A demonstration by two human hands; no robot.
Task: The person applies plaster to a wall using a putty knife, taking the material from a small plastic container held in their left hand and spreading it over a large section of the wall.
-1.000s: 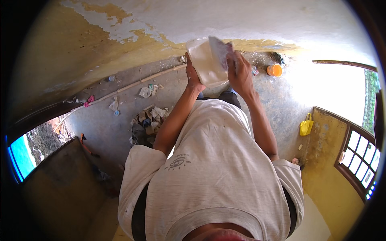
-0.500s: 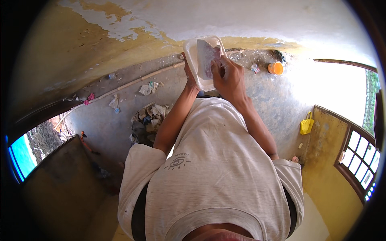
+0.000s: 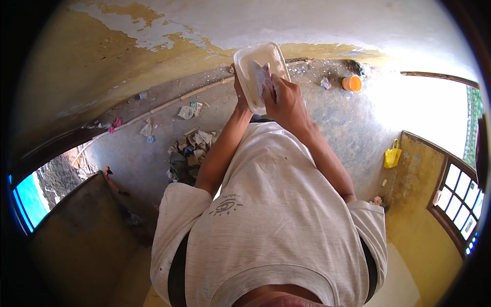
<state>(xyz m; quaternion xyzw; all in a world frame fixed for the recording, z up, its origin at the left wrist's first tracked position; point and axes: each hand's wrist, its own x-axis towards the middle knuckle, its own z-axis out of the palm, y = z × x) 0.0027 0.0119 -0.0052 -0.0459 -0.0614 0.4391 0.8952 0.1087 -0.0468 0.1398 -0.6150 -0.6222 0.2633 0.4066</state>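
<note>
In front of my chest I hold a shallow, whitish rectangular tray (image 3: 273, 52), its inside smeared with pale paste. My left hand (image 3: 240, 96) grips its left side from below, most of the fingers hidden under it. Over the tray, my right hand (image 3: 289, 104) is closed around a flat putty scraper (image 3: 259, 71) with whitish and purplish smears. The scraper's blade is tilted, seen partly edge-on, down inside the tray. Whether its edge touches the bottom cannot be made out.
A peeling yellow and white wall (image 3: 153, 30) stands ahead. On the floor lie a long pole (image 3: 169, 105), a heap of crumpled scraps (image 3: 192, 153) and an orange bucket (image 3: 352, 83). A yellow bag (image 3: 392, 155) is by the low wall at right.
The scraper has turned in my right hand, from showing its broad face to a narrower, tilted side. My right hand has shifted slightly; the left keeps its hold on the tray.
</note>
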